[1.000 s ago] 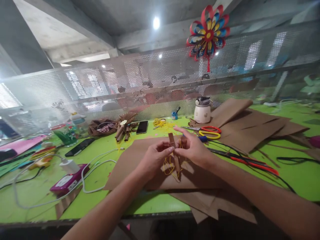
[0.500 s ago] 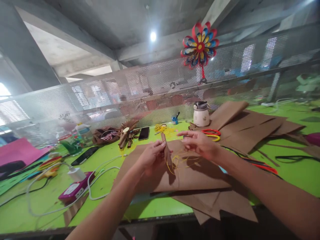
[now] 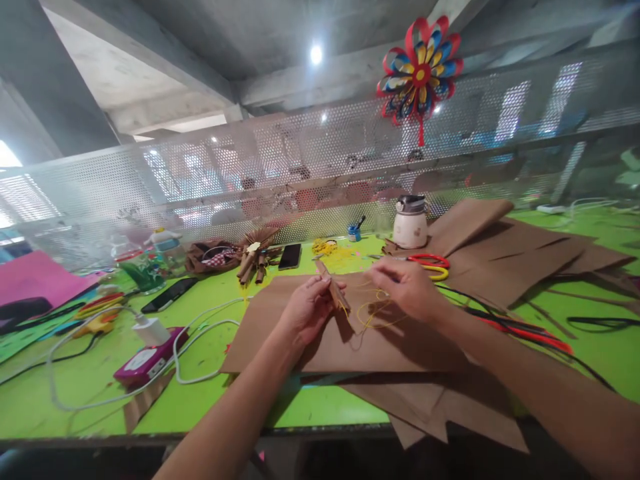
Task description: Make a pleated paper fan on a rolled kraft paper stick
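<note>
My left hand (image 3: 311,308) is closed around a narrow folded strip of brown paper (image 3: 331,283), held tilted above larger paper. Thin yellow string (image 3: 374,317) hangs in loose loops between that strip and my right hand (image 3: 403,283). The fingers of my right hand are pinched together at the string's upper end; their tips are partly hidden. Beneath both hands lies a large sheet of brown paper (image 3: 280,343). Just beyond my right hand are scissors (image 3: 434,265) with red and yellow handles.
A white bottle (image 3: 410,227) stands behind the scissors, beside stacked brown paper (image 3: 510,260). Farther left are a dark phone (image 3: 290,256), a bundle of rolled paper (image 3: 254,261) and a purple power strip (image 3: 150,360) with a white cable. A perforated screen (image 3: 280,173) backs the green table.
My right hand's fingers, spread before, are now drawn together on the string. The paper strip in my left hand has tilted further over. The view has shifted slightly.
</note>
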Demonstrator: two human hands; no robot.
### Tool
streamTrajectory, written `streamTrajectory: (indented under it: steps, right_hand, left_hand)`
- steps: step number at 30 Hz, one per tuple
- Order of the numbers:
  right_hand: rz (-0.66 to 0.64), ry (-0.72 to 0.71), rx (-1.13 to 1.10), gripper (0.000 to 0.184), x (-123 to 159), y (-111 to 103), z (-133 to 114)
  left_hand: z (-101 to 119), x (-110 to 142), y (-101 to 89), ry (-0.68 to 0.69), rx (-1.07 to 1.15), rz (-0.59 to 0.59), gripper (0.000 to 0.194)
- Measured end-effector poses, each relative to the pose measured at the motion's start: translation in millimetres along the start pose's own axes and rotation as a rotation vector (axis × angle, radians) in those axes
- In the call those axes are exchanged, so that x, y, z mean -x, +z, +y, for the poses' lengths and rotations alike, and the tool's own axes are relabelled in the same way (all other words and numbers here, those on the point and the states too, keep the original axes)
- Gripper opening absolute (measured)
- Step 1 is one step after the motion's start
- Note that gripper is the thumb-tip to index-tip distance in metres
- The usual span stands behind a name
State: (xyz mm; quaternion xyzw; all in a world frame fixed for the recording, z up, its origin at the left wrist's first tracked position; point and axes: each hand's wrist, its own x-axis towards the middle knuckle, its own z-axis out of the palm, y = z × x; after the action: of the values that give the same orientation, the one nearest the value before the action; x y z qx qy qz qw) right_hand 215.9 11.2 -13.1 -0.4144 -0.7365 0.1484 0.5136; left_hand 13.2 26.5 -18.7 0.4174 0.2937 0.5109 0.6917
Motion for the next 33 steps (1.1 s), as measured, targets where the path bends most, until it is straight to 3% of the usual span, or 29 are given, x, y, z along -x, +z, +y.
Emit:
streamTrajectory:
  steps: [3, 6, 12, 17, 22, 25, 28, 30, 33]
  right_hand:
    - [-0.23, 0.145, -0.053, 0.033, 16, 17, -28]
    - [-0.299, 0.26, -0.063, 0.034, 22, 23, -38]
    - [-0.401, 0.282, -0.326, 0.037, 27, 32, -25]
    - [-0.496, 0.217, -0.199, 0.042, 34, 34, -25]
    - [-0.422, 0.077, 0.012, 0.044, 34, 29, -29]
    - [-0.166, -0.088, 0.188, 0.024, 31, 23, -27]
    - [0.099, -0.284, 0.204, 0.016, 29, 18, -24]
    - [0.095, -0.32, 0.165, 0.014, 31, 18, -25]
    - [-0.103, -0.264, 0.154, 0.012, 37, 25, -28]
  left_hand:
    - [-2, 3, 3.0, 0.061, 0.025, -0.003, 0.004]
    - [-2, 5, 5.4, 0.1, 0.02, 0.034, 0.008]
    - [-1, 4, 2.6, 0.108, 0.019, 0.059, 0.009]
    - [1, 4, 1.7, 0.104, 0.032, 0.016, 0.005]
    - [2, 6, 2.9, 0.085, 0.006, -0.071, 0.005]
    - [2, 6, 1.7, 0.072, 0.019, -0.069, 0.006]
    - [3, 5, -0.4, 0.069, 0.013, -0.049, 0.008]
    - [3, 4, -1.4, 0.063, 0.005, -0.053, 0.009]
    - [2, 4, -1.2, 0.068, -0.001, -0.039, 0.01]
